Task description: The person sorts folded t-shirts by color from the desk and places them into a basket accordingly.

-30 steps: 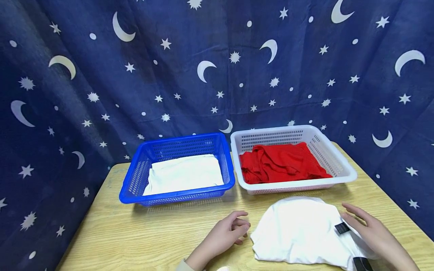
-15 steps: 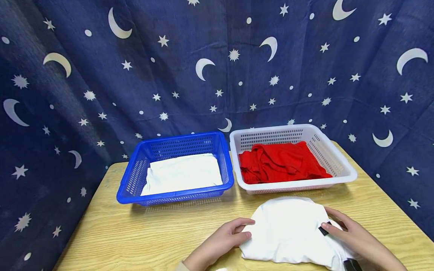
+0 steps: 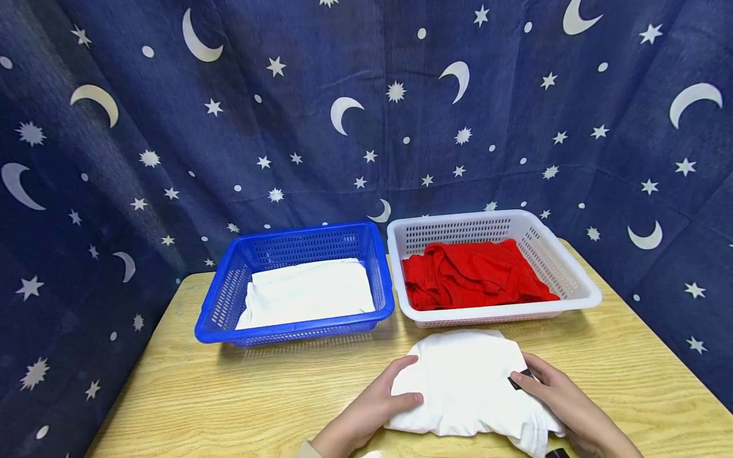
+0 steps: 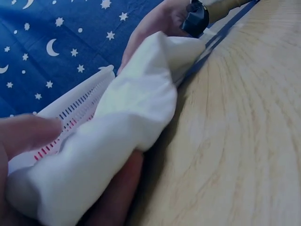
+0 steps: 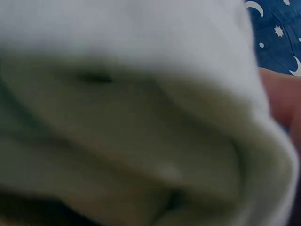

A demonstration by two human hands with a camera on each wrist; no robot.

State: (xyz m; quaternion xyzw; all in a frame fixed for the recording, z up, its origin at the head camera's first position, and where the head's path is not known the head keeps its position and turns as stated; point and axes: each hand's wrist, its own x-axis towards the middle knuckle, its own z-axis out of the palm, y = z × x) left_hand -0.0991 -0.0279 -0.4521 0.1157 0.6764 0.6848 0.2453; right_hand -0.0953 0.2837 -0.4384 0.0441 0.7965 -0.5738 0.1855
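Note:
A bundled white garment point(image 3: 458, 385) with a small black label point(image 3: 520, 379) is held at the front of the table, between both hands. My left hand point(image 3: 380, 404) grips its left end, thumb on top and fingers underneath, as the left wrist view shows. At the opposite end my right hand point(image 3: 564, 401) holds the cloth, its thumb over the label. Blurred white folds of the garment point(image 5: 141, 33) fill most of the right wrist view and hide the right fingers there.
Behind, a blue basket point(image 3: 298, 329) holds a folded white cloth point(image 3: 309, 292). To its right stands a white basket point(image 3: 504, 313) with red cloth point(image 3: 475, 273) in it. A dark blue curtain point(image 3: 309, 83) with moons and stars hangs behind the wooden table point(image 3: 240, 394).
My left hand has come to the garment's left end and taken hold of it. The right hand now grips the other end. Both hands and the garment have shifted left.

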